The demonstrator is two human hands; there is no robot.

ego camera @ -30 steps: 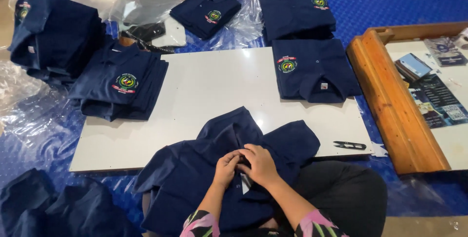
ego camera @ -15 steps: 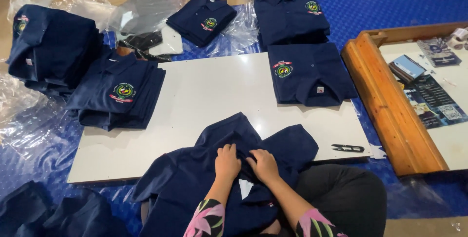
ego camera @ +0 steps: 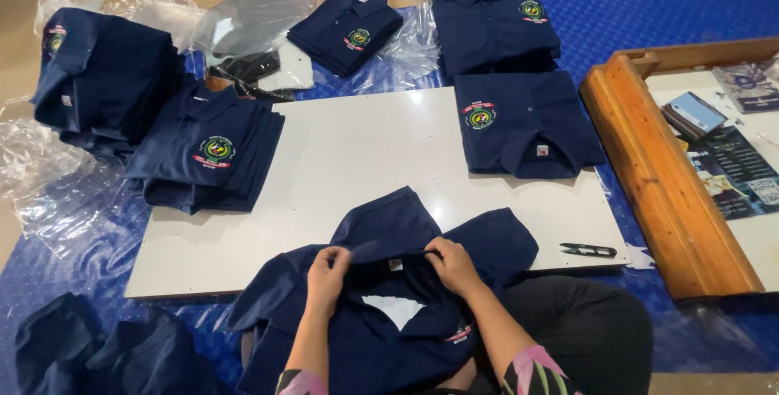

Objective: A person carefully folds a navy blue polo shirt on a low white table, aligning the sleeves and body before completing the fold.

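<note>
While both hands' fingers (ego camera: 337, 259) pinch the navy shirt (ego camera: 389, 297), white board (ego camera: 365, 168) on blue mat (ego camera: 673, 13)

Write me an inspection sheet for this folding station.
Surface: white board on a blue mat.
Job's things: navy polo shirt, held at the collar.
Clutter: folded shirt stacks, one folded shirt, thread snips, clear plastic bags.
Grips: left hand and right hand both pinch the collar.
Cables: nothing seen.
Surroundings: wooden frame holding printed papers, at the right.
</note>
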